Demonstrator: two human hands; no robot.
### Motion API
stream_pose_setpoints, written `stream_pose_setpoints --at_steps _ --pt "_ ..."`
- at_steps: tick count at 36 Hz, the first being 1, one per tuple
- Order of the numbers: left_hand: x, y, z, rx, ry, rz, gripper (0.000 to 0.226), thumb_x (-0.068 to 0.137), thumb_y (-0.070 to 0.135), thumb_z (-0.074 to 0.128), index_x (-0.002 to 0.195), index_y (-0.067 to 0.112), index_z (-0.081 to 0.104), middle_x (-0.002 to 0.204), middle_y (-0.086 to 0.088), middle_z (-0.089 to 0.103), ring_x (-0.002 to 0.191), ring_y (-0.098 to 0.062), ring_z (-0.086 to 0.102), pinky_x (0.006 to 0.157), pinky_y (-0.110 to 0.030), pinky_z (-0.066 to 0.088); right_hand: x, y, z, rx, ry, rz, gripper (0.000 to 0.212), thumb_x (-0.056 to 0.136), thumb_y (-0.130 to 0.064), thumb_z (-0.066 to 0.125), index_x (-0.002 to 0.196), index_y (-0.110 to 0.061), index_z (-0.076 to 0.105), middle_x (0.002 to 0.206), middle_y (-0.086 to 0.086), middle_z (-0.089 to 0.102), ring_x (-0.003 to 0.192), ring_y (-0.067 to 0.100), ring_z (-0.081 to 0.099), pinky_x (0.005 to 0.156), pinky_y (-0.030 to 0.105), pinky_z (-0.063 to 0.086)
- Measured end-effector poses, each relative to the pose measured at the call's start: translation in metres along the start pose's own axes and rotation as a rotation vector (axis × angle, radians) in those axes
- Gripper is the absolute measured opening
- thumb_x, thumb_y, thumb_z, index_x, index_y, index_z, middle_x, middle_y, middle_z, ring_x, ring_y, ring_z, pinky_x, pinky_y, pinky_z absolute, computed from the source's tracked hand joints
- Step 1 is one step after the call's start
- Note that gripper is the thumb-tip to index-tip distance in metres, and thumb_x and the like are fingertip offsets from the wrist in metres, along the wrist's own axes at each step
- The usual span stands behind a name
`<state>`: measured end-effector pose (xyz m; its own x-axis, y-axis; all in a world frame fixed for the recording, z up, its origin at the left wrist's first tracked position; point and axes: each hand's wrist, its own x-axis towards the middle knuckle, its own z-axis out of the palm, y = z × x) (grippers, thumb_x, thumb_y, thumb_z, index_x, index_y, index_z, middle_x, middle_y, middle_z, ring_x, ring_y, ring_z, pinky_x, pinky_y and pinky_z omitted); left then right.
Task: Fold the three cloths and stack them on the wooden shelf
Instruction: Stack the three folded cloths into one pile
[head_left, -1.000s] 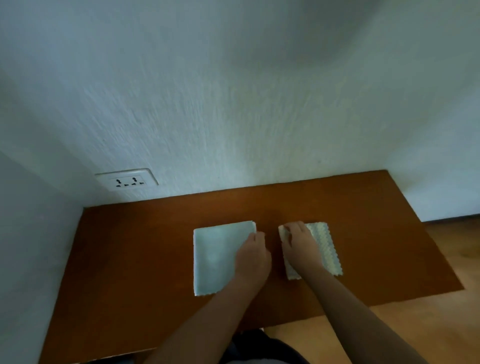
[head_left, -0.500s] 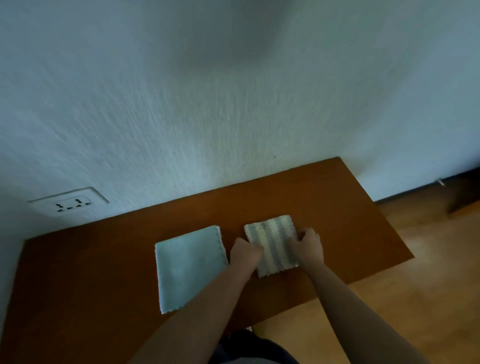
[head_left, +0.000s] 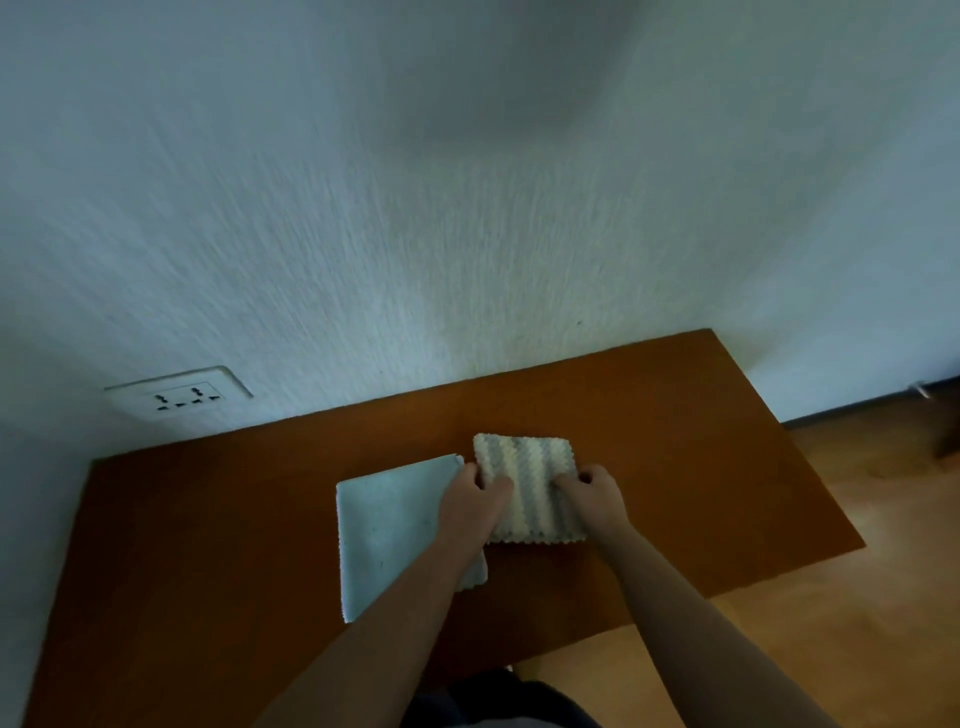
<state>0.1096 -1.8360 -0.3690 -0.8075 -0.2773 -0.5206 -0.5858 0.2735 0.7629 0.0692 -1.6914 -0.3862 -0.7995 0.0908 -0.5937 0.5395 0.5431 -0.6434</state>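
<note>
Between left hand (head_left: 474, 508), right hand (head_left: 596, 498): striped cloth (head_left: 524, 465)

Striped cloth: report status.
Left hand and right hand grip striped cloth by its side edges. Folded, on or just off the wooden shelf, right of the pale cloth. Third cloth not in view. Nothing in the way.
</note>
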Motion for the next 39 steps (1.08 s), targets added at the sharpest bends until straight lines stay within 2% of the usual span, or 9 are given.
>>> stream_pose_setpoints --at_steps 3,7,10,14,16,24,29,37,39 --pt "-0.005 -0.009 -0.026 -0.091 0.052 0.029 0.023 0.092 0.027 0.053 0.113 0.020 0.052 0.094 0.006 0.056 0.087 -0.010 0.056 0.071 -0.025 0.049 -0.007 -0.014 0.020 0.004 -0.047 -0.050 0.040 0.093 -0.030 0.053 0.124 -0.008 0.044 0.083 -0.006 0.044 0.070 0.008 0.046 0.066 0.028 0.044" --pt "-0.011 -0.027 -0.060 -0.195 0.062 0.021 0.012 0.092 0.025 0.055 0.103 0.020 0.056 0.096 0.003 0.060 0.093 -0.017 0.059 0.086 -0.038 0.053 -0.019 -0.032 0.046 -0.038 -0.094 -0.130 0.033 0.094 -0.029 0.052 0.118 -0.008 0.046 0.082 -0.006 0.044 0.069 0.007 0.047 0.058 0.025 0.044" --pt "-0.018 -0.041 -0.082 -0.232 0.085 -0.033 0.005 0.091 0.023 0.056 0.086 0.024 0.056 0.101 -0.008 0.062 0.097 -0.026 0.061 0.090 -0.047 0.050 -0.031 -0.042 0.065 -0.042 -0.122 -0.167 0.017 0.094 -0.026 0.053 0.102 -0.014 0.044 0.079 -0.004 0.044 0.072 0.017 0.053 0.074 0.038 0.051" --pt "-0.026 -0.060 -0.103 -0.288 0.102 -0.085 0.004 0.091 0.020 0.057 0.087 0.020 0.058 0.106 -0.016 0.064 0.099 -0.034 0.062 0.089 -0.051 0.051 -0.040 -0.044 0.089 -0.092 -0.160 -0.230 0.012 0.093 -0.024 0.052 0.091 -0.015 0.045 0.073 -0.003 0.045 0.059 0.009 0.043 0.053 0.024 0.038" --pt "-0.028 -0.069 -0.108 -0.282 0.114 -0.099 0.004 0.090 0.020 0.059 0.087 0.021 0.058 0.106 -0.017 0.064 0.100 -0.034 0.062 0.089 -0.051 0.051 -0.042 -0.042 0.096 -0.084 -0.184 -0.248 0.012 0.092 -0.022 0.052 0.084 -0.019 0.043 0.070 -0.004 0.044 0.056 0.008 0.040 0.049 0.022 0.032" --pt "-0.027 -0.094 -0.109 -0.232 0.109 -0.126 0.013 0.089 0.020 0.061 0.101 0.013 0.060 0.103 -0.008 0.066 0.096 -0.024 0.063 0.085 -0.044 0.054 -0.046 -0.037 0.109 -0.213 -0.182 -0.286 0.016 0.092 -0.025 0.052 0.104 -0.015 0.048 0.074 -0.002 0.053 0.057 0.010 0.046 0.048 0.023 0.032" --pt "-0.023 -0.097 -0.107 -0.117 0.125 -0.111 0.013 0.089 0.024 0.061 0.099 0.016 0.058 0.099 -0.002 0.064 0.094 -0.021 0.062 0.083 -0.040 0.054 -0.044 -0.034 0.113 -0.277 -0.141 -0.318 0.008 0.090 -0.022 0.053 0.089 -0.016 0.048 0.079 -0.002 0.048 0.062 0.008 0.042 0.051 0.019 0.030" --pt "-0.020 -0.099 -0.107 -0.002 0.166 -0.028 0.019 0.092 0.033 0.056 0.105 0.019 0.058 0.100 0.002 0.064 0.093 -0.017 0.061 0.083 -0.040 0.053 -0.041 -0.032 0.114 -0.287 -0.122 -0.315 0.011 0.091 -0.024 0.052 0.092 -0.016 0.045 0.076 -0.005 0.044 0.063 0.009 0.041 0.052 0.021 0.028" --pt "-0.020 -0.099 -0.106 0.041 0.176 -0.022 0.022 0.092 0.034 0.055 0.108 0.018 0.057 0.098 0.005 0.061 0.092 -0.015 0.059 0.078 -0.034 0.051 -0.040 -0.032 0.116 -0.296 -0.107 -0.314 0.010 0.091 -0.023 0.051 0.089 -0.016 0.045 0.073 -0.005 0.042 0.061 0.008 0.040 0.052 0.021 0.028"
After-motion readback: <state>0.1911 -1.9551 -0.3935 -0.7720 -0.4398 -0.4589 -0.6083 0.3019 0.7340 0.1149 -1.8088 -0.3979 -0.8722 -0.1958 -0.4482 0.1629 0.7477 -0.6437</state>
